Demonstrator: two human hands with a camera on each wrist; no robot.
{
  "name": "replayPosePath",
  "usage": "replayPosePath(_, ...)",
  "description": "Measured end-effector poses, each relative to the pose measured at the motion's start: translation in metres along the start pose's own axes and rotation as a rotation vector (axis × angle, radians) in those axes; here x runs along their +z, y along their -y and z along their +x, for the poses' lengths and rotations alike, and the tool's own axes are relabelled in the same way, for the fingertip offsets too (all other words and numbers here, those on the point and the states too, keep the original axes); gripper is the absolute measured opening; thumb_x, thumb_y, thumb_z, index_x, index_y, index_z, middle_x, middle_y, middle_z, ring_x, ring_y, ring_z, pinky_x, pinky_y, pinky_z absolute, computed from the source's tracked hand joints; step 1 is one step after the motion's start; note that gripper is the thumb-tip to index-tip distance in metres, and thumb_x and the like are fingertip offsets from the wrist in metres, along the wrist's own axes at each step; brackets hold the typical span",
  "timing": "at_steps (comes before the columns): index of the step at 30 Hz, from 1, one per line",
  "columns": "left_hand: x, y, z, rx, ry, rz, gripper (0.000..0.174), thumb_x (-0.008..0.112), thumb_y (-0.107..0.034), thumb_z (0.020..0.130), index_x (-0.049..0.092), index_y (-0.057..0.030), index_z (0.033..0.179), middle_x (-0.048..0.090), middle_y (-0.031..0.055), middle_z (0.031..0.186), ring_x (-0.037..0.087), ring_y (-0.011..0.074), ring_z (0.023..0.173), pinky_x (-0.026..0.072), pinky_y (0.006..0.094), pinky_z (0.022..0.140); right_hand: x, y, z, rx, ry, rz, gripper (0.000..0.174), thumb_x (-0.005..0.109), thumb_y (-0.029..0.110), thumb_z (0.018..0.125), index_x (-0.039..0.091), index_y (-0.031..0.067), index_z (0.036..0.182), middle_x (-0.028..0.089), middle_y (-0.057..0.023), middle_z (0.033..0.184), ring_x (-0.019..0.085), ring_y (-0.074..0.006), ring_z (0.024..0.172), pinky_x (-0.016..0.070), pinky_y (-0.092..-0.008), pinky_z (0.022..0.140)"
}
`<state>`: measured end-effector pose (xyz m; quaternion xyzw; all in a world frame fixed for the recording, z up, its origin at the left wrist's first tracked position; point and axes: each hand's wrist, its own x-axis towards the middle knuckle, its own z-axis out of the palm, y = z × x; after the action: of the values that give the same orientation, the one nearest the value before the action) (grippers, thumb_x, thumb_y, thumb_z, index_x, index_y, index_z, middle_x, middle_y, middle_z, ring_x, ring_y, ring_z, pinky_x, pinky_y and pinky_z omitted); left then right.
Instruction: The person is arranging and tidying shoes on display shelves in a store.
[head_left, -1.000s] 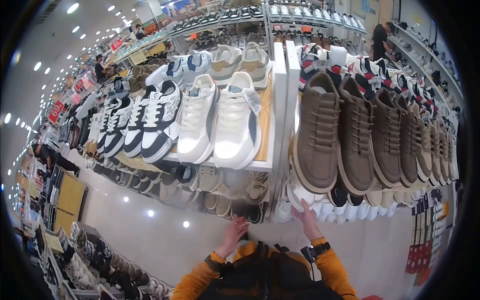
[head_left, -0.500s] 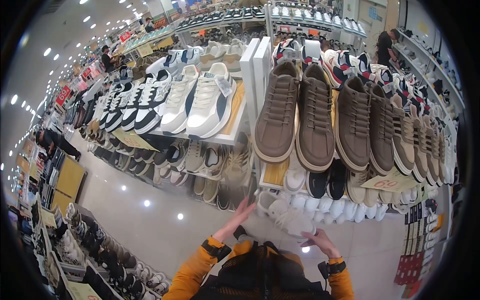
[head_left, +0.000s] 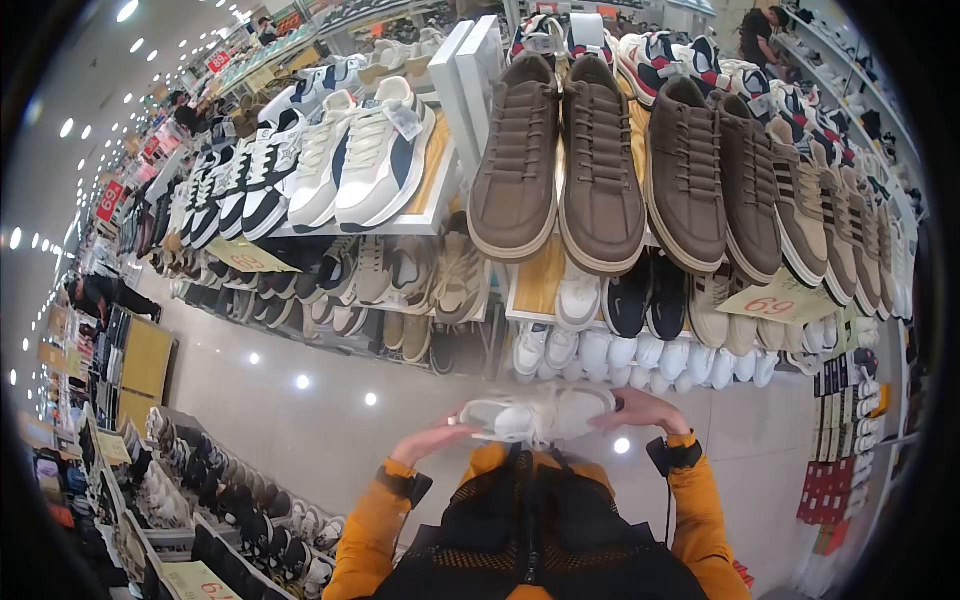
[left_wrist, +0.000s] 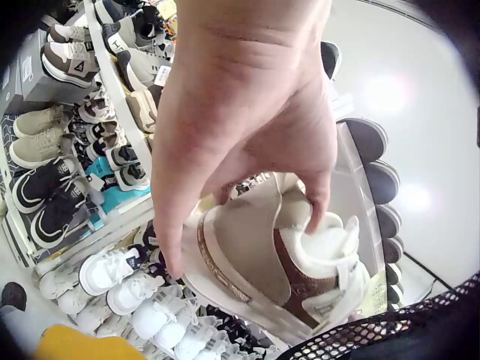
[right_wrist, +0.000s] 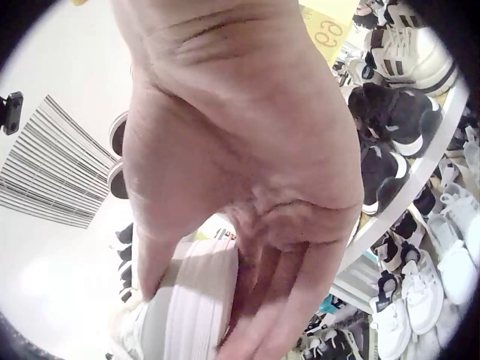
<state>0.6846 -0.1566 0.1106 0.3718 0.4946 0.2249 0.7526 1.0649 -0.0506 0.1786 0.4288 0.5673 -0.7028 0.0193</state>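
A white sneaker [head_left: 545, 412] is held level in front of my body, one hand at each end. My left hand [head_left: 436, 440] grips its heel end; in the left wrist view a finger lies over the collar and another along the sole. That view shows pale grey side panels and a brown patch on the sneaker [left_wrist: 247, 236]. At the toe end is my right hand [head_left: 645, 410]. Its thumb and fingers pinch the sneaker's front [right_wrist: 199, 292] from both sides of the thick white sole.
Beyond the hands stands a rack with brown shoes [head_left: 515, 165] along its upper shelf. White sneakers with navy [head_left: 380, 165] fill the shelf to the left. A price sign [head_left: 775, 304] hangs at the right. More shoes [head_left: 250, 515] line a lower-left rack.
My right hand has brought the white sneaker away from the lower shelf and in toward my body. The left hand has come to its heel end. The view has shifted rightward along the rack.
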Motion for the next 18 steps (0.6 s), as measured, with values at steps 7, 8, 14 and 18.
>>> replayPosePath(7,0.003,0.0,0.019,0.039,-0.153,-0.669,0.048,0.052,-0.02,0.091,0.038,0.0013,0.132,0.043,0.0181,0.135,0.044,0.0299,0.126,0.0387,0.0416,0.108,0.005,-0.02,0.024,-0.318,-0.233,0.469,0.04,0.052,0.033,0.097,0.049,0.003,0.124,0.063,-0.0122,0.109,0.062,-0.0202,0.102,0.0481,-0.0322,0.092)
replayPosePath(8,0.01,-0.012,0.026,0.063,-0.164,-0.755,0.047,0.053,-0.021,0.09,0.04,0.001,0.129,0.045,0.0183,0.132,0.045,0.0301,0.124,0.039,0.0416,0.107,0.008,-0.026,0.027,-0.299,-0.286,0.495,0.04,0.053,0.034,0.097,0.05,0.003,0.123,0.063,-0.0121,0.11,0.062,-0.02,0.102,0.0481,-0.0323,0.092)
replayPosePath(14,0.014,-0.02,0.139,0.307,-0.223,-0.777,0.049,0.055,-0.028,0.089,0.04,-0.0001,0.126,0.049,0.0155,0.125,0.049,0.0296,0.118,0.0422,0.0389,0.102,0.028,-0.065,0.023,-0.217,-0.377,0.556,0.041,0.054,0.036,0.096,0.052,0.003,0.12,0.062,-0.0117,0.112,0.061,-0.0197,0.103,0.0478,-0.0322,0.091)
replayPosePath(18,0.03,-0.014,0.173,0.338,-0.28,-0.669,0.048,0.056,-0.032,0.088,0.038,-0.0092,0.125,0.046,0.0113,0.123,0.049,0.0292,0.119,0.043,0.0361,0.096,0.045,-0.077,0.018,-0.171,-0.365,0.571,0.045,0.054,0.039,0.096,0.05,0.0011,0.121,0.061,-0.0132,0.113,0.06,-0.0212,0.106,0.0472,-0.033,0.093)
